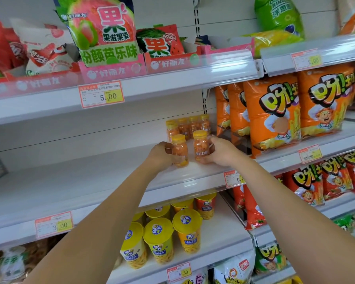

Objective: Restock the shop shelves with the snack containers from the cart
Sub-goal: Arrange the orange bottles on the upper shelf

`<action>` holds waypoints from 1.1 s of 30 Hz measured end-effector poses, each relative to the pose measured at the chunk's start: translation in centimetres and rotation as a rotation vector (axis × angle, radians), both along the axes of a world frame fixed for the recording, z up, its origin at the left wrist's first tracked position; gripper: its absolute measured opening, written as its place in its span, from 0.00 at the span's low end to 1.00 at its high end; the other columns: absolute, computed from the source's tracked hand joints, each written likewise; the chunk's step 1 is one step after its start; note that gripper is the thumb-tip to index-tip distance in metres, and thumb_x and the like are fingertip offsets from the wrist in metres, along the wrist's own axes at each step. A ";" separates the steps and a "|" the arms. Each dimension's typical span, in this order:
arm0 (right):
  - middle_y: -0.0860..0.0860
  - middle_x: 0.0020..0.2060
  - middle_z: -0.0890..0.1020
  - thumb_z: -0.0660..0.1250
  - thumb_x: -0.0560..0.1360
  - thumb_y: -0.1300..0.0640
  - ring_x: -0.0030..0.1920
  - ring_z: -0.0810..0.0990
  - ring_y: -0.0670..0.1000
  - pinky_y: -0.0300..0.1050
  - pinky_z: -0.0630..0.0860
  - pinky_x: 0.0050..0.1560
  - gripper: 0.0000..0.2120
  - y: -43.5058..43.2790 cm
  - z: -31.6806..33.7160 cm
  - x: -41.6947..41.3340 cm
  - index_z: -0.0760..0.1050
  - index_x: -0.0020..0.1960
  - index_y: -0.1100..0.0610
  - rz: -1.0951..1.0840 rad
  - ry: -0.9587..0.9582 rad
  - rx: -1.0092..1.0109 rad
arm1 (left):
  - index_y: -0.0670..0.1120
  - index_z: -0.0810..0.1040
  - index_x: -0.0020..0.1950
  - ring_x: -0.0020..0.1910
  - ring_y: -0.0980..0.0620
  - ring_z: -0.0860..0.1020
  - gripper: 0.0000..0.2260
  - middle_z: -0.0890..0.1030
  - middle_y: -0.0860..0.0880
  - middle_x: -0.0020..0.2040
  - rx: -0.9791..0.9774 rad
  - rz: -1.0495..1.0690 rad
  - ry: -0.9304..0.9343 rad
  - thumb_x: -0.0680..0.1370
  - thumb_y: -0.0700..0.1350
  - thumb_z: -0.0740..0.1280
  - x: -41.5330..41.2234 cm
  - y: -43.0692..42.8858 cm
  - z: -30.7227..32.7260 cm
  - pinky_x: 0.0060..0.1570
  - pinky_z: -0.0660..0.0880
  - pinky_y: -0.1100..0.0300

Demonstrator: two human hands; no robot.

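On the middle shelf [90, 181], two yellow-capped bottles [180, 150] are set upright, one gripped by the left hand [161, 155], one by the right hand [220, 151], fingers curled around each, probably to extend the back row [190, 125] forward.

Left hand [162, 154] and right hand [221, 152] outstretched, curled.

Your left hand [160, 154] grips one yellow-capped bottle [179, 150]; your right hand [221, 152] grips a second bottle [201, 146]. Both upright, just beside each other, low over the middle shelf [70, 181]. Behind them, a row of matching bottles [190, 125]. To the right, orange snack bags [273, 111]
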State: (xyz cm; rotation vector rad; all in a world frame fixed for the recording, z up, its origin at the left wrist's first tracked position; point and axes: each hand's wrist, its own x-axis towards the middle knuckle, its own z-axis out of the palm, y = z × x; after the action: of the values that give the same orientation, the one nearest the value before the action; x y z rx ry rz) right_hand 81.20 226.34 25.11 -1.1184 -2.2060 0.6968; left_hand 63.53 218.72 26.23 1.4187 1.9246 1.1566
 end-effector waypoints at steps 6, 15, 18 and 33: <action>0.51 0.58 0.79 0.78 0.66 0.56 0.55 0.76 0.51 0.48 0.73 0.60 0.30 1.1 0.1 -0.6 0.72 0.65 0.52 -0.015 -0.002 -0.096 | 0.45 0.72 0.59 0.49 0.49 0.80 0.21 0.79 0.50 0.47 0.032 -0.113 -0.116 0.70 0.36 0.74 0.5 0.6 0.1 0.45 0.80 0.59; 0.53 0.56 0.80 0.75 0.69 0.58 0.56 0.77 0.54 0.49 0.73 0.60 0.20 4.4 0.8 -1.8 0.76 0.60 0.56 -0.023 -0.113 -0.159 | 0.41 0.78 0.51 0.49 0.47 0.80 0.16 0.82 0.44 0.49 0.000 0.094 0.428 0.72 0.51 0.73 1.3 5.1 -0.5 0.43 0.72 0.61; 0.53 0.59 0.79 0.72 0.72 0.54 0.58 0.76 0.55 0.48 0.72 0.61 0.20 5.5 1.2 -2.4 0.75 0.63 0.55 0.010 -0.153 -0.187 | 0.43 0.78 0.54 0.51 0.45 0.79 0.15 0.81 0.44 0.51 -0.011 0.076 0.583 0.74 0.52 0.70 1.6 6.4 -0.2 0.43 0.70 0.60; 0.56 0.54 0.79 0.66 0.76 0.57 0.54 0.78 0.56 0.44 0.73 0.50 0.11 12.2 0.3 -5.6 0.74 0.57 0.59 -0.221 -0.068 -0.070 | 0.42 0.76 0.58 0.57 0.45 0.77 0.13 0.78 0.45 0.57 -0.136 0.199 0.858 0.80 0.48 0.61 0.8 12.5 -0.3 0.51 0.72 0.57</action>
State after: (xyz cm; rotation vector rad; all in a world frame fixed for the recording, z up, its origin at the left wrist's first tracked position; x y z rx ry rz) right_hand 75.60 238.56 25.43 -1.4147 -2.0847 0.6533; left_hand 64.31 231.23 25.98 1.8555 2.6933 0.4751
